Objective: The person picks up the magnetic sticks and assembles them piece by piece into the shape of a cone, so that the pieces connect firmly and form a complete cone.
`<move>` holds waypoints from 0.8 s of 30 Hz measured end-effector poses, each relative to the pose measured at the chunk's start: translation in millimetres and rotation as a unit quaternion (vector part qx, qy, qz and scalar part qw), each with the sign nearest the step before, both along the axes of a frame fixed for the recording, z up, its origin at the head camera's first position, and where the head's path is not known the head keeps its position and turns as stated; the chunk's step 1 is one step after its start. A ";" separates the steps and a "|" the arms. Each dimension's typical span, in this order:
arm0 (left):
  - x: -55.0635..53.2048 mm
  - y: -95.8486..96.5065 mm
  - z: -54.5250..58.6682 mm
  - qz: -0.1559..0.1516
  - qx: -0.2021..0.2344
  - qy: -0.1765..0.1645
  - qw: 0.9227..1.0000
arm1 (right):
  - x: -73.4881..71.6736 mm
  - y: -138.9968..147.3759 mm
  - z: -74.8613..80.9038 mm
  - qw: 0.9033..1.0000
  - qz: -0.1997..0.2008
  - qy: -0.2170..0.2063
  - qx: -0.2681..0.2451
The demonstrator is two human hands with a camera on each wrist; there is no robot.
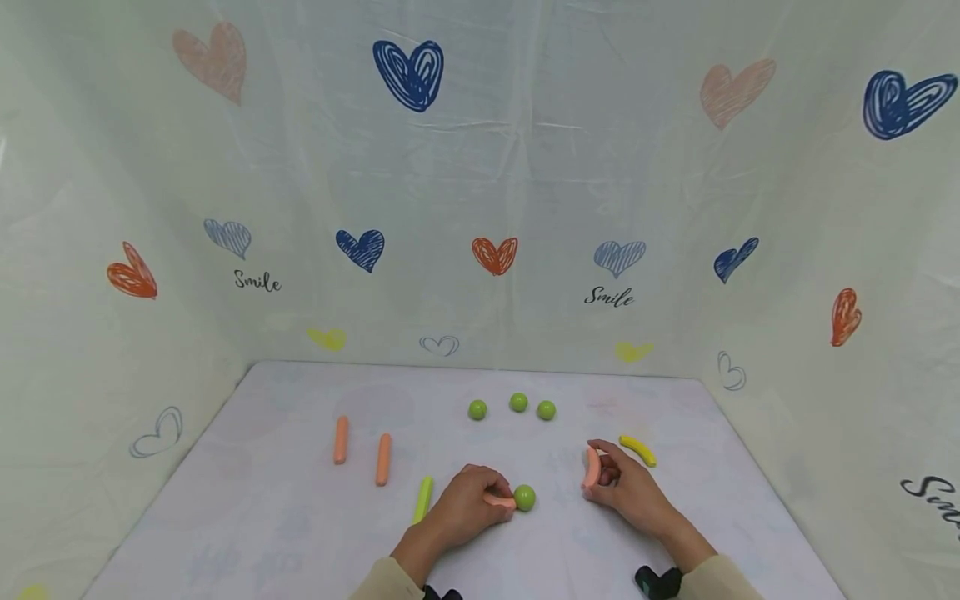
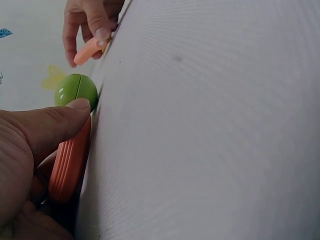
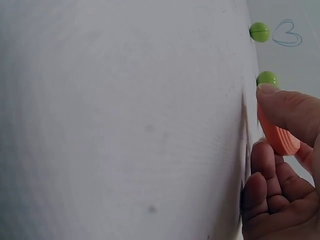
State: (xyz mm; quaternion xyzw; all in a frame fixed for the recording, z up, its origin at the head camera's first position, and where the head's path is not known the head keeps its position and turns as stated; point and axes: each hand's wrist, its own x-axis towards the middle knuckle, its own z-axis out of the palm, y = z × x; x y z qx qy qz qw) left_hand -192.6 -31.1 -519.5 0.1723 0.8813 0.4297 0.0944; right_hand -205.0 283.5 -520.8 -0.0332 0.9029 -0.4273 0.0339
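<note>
My left hand (image 1: pixel 465 506) pinches a ridged, curved orange toy rod (image 2: pixel 70 167) low over the white table. The end of that rod meets a green ball (image 1: pixel 524 497) on the tabletop, and in the left wrist view the thumb tip lies where they meet. To the right and apart from the ball, my right hand (image 1: pixel 633 493) holds a second curved orange rod (image 1: pixel 592 467) between thumb and fingers. Ridges show on this rod's near end in the right wrist view. A curved yellow rod (image 1: pixel 637 450) lies just beyond the right hand.
Three more green balls (image 1: pixel 518 402) sit toward the back of the table (image 1: pixel 262 517). Two straight orange rods (image 1: pixel 383 459) lie on the left. A yellow-green rod (image 1: pixel 423 498) is partly behind the left hand. A heart-printed curtain (image 1: pixel 525 183) encloses the back and sides.
</note>
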 end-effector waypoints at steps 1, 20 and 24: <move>0.0 -0.1 -0.2 0.000 0.000 0.000 1.000 | 0.1 0.0 -0.1 1.000 0.001 0.003 -0.004; -1.0 0.6 0.2 -0.001 -0.005 -0.003 1.000 | 7.5 -46.5 4.9 0.996 0.078 -0.020 -0.042; -1.6 0.7 0.2 0.001 -0.003 -0.006 1.000 | 7.7 -55.2 3.7 0.997 0.071 -0.023 -0.037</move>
